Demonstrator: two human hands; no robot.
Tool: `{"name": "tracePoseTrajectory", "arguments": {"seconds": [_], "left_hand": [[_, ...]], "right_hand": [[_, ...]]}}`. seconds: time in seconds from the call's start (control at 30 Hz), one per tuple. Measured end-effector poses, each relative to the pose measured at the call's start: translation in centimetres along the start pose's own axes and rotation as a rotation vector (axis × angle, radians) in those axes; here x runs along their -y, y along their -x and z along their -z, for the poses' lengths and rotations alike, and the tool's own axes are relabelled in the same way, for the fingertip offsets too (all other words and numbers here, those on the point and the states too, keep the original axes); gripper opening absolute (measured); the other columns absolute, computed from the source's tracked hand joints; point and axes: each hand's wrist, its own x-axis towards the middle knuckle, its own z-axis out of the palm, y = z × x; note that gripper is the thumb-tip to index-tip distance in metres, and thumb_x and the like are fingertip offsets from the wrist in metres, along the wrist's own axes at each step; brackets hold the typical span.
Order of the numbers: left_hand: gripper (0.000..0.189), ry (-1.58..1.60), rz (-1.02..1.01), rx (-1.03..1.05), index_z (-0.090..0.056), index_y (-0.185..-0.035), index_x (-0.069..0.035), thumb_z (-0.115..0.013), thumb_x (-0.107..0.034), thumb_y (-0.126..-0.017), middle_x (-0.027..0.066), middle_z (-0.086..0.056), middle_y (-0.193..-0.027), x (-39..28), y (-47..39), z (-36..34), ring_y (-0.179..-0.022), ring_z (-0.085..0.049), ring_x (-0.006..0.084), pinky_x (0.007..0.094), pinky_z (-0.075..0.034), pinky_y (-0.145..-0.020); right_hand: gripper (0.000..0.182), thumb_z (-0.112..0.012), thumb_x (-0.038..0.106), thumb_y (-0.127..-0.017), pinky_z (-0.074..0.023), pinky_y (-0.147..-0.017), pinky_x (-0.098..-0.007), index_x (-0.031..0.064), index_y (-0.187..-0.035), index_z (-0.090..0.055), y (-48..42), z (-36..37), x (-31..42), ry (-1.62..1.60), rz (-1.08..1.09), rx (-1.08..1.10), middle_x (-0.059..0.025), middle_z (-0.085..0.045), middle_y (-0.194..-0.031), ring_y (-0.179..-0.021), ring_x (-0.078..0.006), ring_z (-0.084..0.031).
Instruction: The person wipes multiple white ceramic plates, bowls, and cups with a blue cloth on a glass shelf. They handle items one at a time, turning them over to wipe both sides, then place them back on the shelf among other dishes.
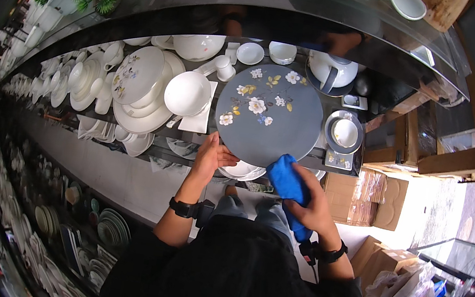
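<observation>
A large dark-grey round platter (275,122), painted with white flowers and yellow leaves, lies on a dark shelf and juts past its front edge. My right hand (316,203) grips a bunched blue cloth (290,181), whose upper end meets the platter's near rim. At the front-left rim is my left hand (212,158), fingers bent beside the edge; whether they grip the platter cannot be made out. Left of the platter a white bowl (187,93) rests above a white square plate (198,120). To its right, a small white cup (345,133) sits on grey-rimmed saucers.
Behind the platter stand a white teapot (337,73) and small bowls (251,53). A glass shelf (283,18) overhangs them. Stacked white plates (138,107) run leftward. Cardboard boxes (351,196) and plastic bags (410,293) are at right. More crockery (112,226) fills shelving at lower left.
</observation>
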Motion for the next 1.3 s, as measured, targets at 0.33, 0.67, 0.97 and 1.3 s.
{"name": "tracePoseTrajectory", "arguments": {"seconds": [0.33,0.67,0.97,1.3], "left_hand": [[0.031,-0.219,0.103,0.435,-0.051,-0.123,-0.003,-0.053,-0.022,-0.098,0.0106,-0.064,-0.115,-3.1,5.3,7.5,-0.103,-0.062,0.0167,0.031,-0.049,-0.088],[0.041,-0.095,-0.25,0.002,-0.046,-0.132,-0.005,-0.055,-0.021,-0.095,0.0054,-0.063,-0.082,-16.6,7.0,28.0,-0.069,-0.059,0.0104,0.0229,-0.047,-0.059],[0.053,-0.172,-0.272,-0.127,-0.038,-0.142,-0.009,-0.057,-0.025,-0.095,0.0028,-0.06,-0.078,-19.3,-0.5,31.1,-0.061,-0.052,0.0082,0.0229,-0.042,-0.053],[0.054,-0.164,-0.305,-0.128,-0.035,-0.143,-0.006,-0.056,-0.012,-0.094,0.0014,-0.061,-0.078,-19.4,-3.0,30.3,-0.057,-0.049,0.0062,0.0214,-0.039,-0.049]], "right_hand": [[0.094,-0.069,0.025,-0.061,-0.0463,-0.098,-0.0467,-0.0028,-0.142,-0.03,-2.0,-6.3,6.8,-1.316,-0.259,0.006,-0.0269,-0.049,-0.131,-0.115,-0.0394,-0.054],[0.081,-0.068,0.017,-0.067,-0.0501,-0.092,-0.041,-0.0037,-0.138,-0.035,-11.3,-24.2,14.1,-0.968,-0.167,0.004,-0.0217,-0.055,-0.124,-0.112,-0.0321,-0.056],[0.053,-0.061,0.006,-0.076,-0.0526,-0.082,-0.0358,-0.0005,-0.127,-0.046,-19.8,-32.1,14.5,-0.822,-0.225,-0.279,-0.0134,-0.06,-0.107,-0.092,-0.0243,-0.062],[0.049,-0.061,0.008,-0.077,-0.053,-0.079,-0.0357,-0.0012,-0.124,-0.047,-23.0,-33.5,13.7,-0.77,-0.243,-0.361,-0.0136,-0.06,-0.102,-0.088,-0.0241,-0.061]]}}
